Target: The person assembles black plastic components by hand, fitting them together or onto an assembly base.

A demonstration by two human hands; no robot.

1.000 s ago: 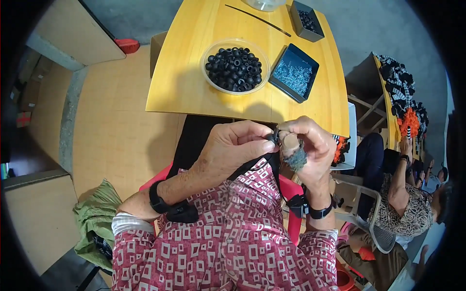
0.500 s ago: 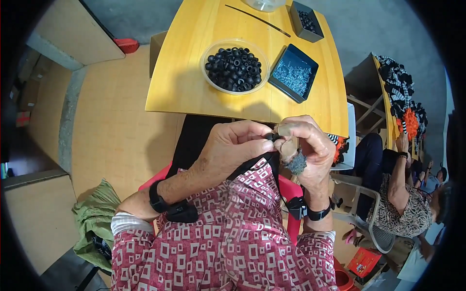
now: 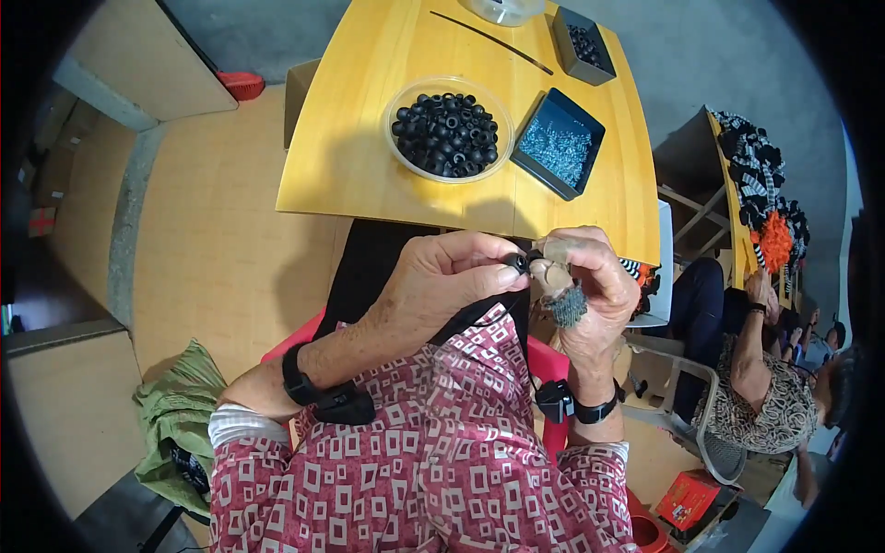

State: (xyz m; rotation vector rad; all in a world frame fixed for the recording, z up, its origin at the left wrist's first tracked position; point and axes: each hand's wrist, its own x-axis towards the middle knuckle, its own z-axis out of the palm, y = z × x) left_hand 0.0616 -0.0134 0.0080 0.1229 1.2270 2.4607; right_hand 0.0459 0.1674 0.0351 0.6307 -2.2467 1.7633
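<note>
My left hand [image 3: 452, 272] is closed in a pinch on a small black ring-like plastic part [image 3: 516, 264], its hole facing my right hand. Close beside it, my right hand [image 3: 597, 286] has its fingers curled together, thumb and forefinger at a small dark piece [image 3: 536, 255] that almost meets the ring. Pale coverings wrap some of the right fingertips. Against those fingers sits a grey-blue bristly clump [image 3: 565, 306]; whether it is held or stuck on, I cannot tell. Above the hands, a clear round tub [image 3: 510, 152] holds many similar black parts.
A dark tray [image 3: 573, 191] of tiny bluish metal pieces stands right of the tub on the yellow table [image 3: 341, 189]. Farther back are a grey box [image 3: 601, 76] of dark parts and a thin dark rod [image 3: 489, 40]. A seated person [image 3: 770, 392] works at the right.
My hands have drawn slightly apart, and the black ring has turned so its hole shows. The right hand has tilted a little. At the right, the other person's arm has shifted.
</note>
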